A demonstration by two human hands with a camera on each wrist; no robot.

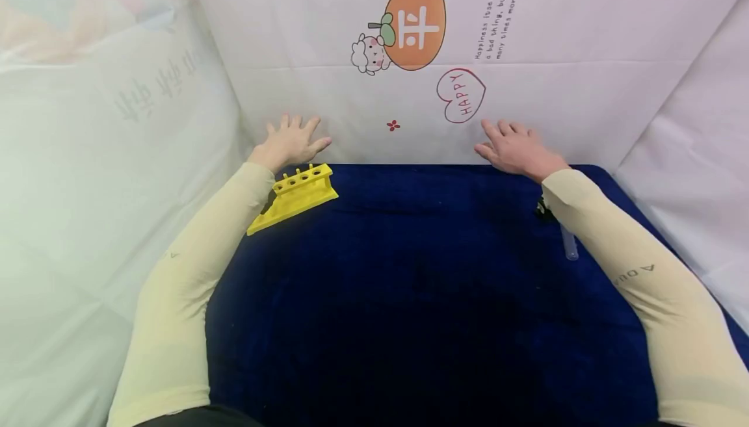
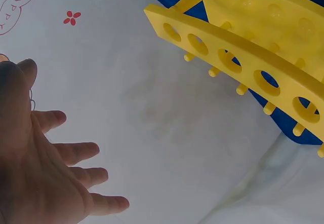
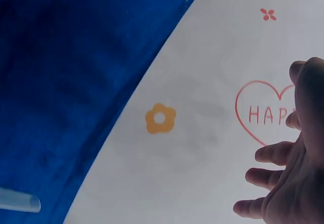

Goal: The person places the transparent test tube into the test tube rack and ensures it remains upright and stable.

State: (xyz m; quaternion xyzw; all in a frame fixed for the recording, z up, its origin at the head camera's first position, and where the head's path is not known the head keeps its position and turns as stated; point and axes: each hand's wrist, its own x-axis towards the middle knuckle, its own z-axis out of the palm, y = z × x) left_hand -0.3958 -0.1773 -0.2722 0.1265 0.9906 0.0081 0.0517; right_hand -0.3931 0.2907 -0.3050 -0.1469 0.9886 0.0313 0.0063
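My left hand (image 1: 289, 143) is spread in front of the white cloth wall, just beyond a yellow test tube rack (image 1: 295, 203). In the left wrist view its fingers are straight and hold nothing, with the rack (image 2: 243, 46) and its row of round holes and pegs at the upper right. On the other side, my right hand (image 1: 515, 147) reaches past the table's far edge, fingers extended and holding nothing. Under the right forearm lie a clear plastic tube (image 1: 569, 244) and a small black object (image 1: 544, 210), both partly hidden by the sleeve.
A dark blue cloth (image 1: 421, 297) covers the table. White printed sheeting (image 1: 328, 37) rises behind the far edge, and white sheets (image 1: 64, 219) hang at both sides. In the right wrist view, the end of a clear tube (image 3: 20, 200) shows at the lower left.
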